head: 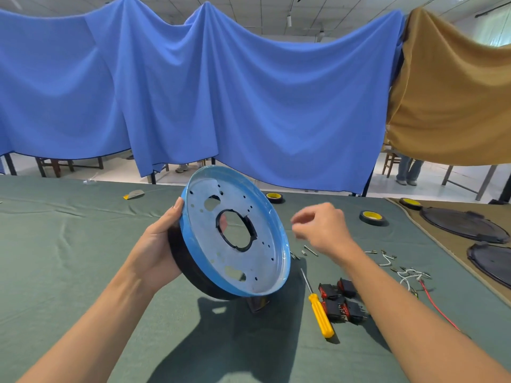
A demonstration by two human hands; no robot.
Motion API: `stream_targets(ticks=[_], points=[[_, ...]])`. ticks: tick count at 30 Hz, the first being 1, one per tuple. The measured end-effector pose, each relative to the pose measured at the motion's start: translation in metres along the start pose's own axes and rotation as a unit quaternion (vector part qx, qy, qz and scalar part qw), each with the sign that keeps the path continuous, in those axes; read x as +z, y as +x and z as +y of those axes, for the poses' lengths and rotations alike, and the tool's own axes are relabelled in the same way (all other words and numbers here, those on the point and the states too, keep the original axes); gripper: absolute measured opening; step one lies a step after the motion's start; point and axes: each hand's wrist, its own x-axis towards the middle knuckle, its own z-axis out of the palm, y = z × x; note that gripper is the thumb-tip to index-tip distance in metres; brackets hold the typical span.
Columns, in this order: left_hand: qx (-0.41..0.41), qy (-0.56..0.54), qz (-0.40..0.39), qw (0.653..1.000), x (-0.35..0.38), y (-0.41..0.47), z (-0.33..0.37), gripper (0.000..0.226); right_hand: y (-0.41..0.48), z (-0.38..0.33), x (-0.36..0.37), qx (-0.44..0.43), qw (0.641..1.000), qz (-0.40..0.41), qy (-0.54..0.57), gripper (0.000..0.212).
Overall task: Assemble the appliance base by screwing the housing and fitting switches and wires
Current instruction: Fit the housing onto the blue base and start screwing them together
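Toward the near edge of the green-covered table, right of middle, a yellow-handled screwdriver lies with its shaft pointing away from the person. Just beside it to the right sit four red-and-black rocker switches, bunched together. Further right, near the seam where a brown cloth begins, lies a tangle of white and red wires with small metal terminals.

Above the middle of the table the left hand holds the round housing off the surface, tilted with its open side toward the camera. The thumb lies along the blue rim and the palm and fingers wrap the black outer wall behind. The grey inner face has a large central hole and many small ones. A small dark object shows on the table under its lower edge; what it is cannot be told.

The right hand hovers just right of the housing, apart from it, with fingers curled inward. They are blurred, so whether they pinch anything cannot be told. Below that hand a few screws lie on the cloth.

Further back a tape roll lies flat, with two more near the far edge. At the right edge, black round plates rest on the brown cloth. Beyond the table hang a blue curtain and a brown curtain.
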Motion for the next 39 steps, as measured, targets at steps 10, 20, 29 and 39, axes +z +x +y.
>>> stream_targets(ticks=[10,20,29,39], points=[[0.010,0.052,-0.016,0.998,0.010,0.002,0.000,0.060,-0.013,-0.102,0.017,-0.190,0.955,-0.009,0.227,0.005],[0.023,0.065,0.029,0.997,0.020,0.004,-0.001,0.063,-0.006,-0.104,0.039,-0.168,0.960,0.053,0.217,0.011],[0.034,0.056,0.031,0.997,0.026,0.005,-0.001,0.065,-0.003,-0.113,0.049,-0.149,0.935,0.087,0.309,0.010],[0.043,0.057,0.045,0.996,0.018,0.006,-0.006,0.064,0.000,-0.119,0.068,-0.184,0.950,0.081,0.237,0.016]])
